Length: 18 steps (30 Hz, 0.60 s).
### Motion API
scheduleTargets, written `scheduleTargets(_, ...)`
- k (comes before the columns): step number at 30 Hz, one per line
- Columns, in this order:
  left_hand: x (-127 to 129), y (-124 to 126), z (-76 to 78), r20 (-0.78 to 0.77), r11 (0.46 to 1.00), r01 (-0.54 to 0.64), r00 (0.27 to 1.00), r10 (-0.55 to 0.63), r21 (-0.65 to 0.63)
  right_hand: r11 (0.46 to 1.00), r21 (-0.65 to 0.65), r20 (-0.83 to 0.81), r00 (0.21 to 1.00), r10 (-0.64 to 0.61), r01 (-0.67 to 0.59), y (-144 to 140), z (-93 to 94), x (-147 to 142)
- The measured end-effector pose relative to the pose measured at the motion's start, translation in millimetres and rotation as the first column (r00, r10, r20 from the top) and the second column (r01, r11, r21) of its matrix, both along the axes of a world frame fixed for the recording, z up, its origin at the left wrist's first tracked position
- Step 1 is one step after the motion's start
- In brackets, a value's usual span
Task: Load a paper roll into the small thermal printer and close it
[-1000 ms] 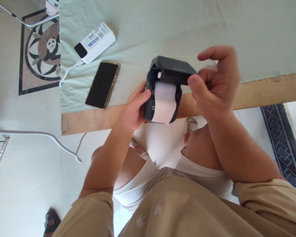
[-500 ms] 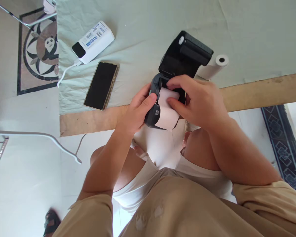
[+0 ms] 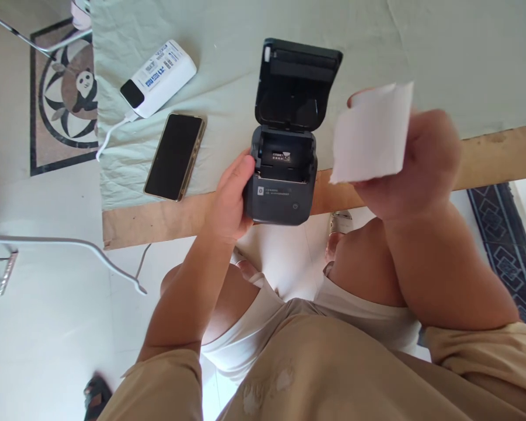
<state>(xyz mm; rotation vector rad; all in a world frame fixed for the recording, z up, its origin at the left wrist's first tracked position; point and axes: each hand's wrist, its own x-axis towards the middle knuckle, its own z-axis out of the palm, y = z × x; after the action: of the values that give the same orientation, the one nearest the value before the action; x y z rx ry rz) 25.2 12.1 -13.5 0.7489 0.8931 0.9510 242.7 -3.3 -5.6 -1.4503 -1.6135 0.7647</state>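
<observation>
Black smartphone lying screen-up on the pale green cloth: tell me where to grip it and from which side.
Grip the black smartphone across its two long edges, coming down from above. It lies flat and screen-up on the pale green cloth, so only the thin sides offer purchase. Its near end sits by the cloth's edge, clear of the white power bank and the open dark grey printer, probably the easiest place to pinch.

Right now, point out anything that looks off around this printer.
The printer sits half off the table edge, steadied only by the left hand, lid open, paper bay empty. The right hand holds the paper aside.
</observation>
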Motion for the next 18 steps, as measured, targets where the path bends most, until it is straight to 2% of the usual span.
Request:
scheduleTargets(3,0,3,1.2,0.022,0.991,-0.059,0.998,0.062,-0.122,0.994,-0.09,-0.264,0.961,-0.08,0.058,11,-11.1,3)
scheduleTargets(5,1,3,2.0,0.03,0.984,-0.107,0.993,0.113,-0.144,0.989,-0.093,-0.302,0.943,-0.14,0.117,12,-13.4,-1)
scheduleTargets(9,2,2,1.3,0.068,0.988,-0.125,0.989,0.132,-0.095,0.983,0.043,0.054,0.982,-0.183,0.181,5,-8.0,-9)
scheduleTargets(11,2,1,0.0,0.076,0.989,-0.115,0.99,0.122,-0.089,0.982,0.089,0.23,0.956,-0.181,0.165,3,-5.1,-11)
scheduleTargets(13,1,1,-1.5,0.08,0.988,-0.123,0.988,0.131,-0.09,0.984,0.081,0.363,0.914,-0.179,0.16,2,-4.6,-11)
scheduleTargets(16,1,2,-2.9,0.091,0.987,-0.144,0.984,0.151,-0.075,0.983,0.021,0.477,0.862,-0.17,0.182,2,-6.6,-11)
scheduleTargets(18,1,2,-2.5,0.102,0.987,-0.144,0.983,0.15,-0.069,0.984,0.038,0.462,0.87,-0.172,0.174,0,-7.0,-9)
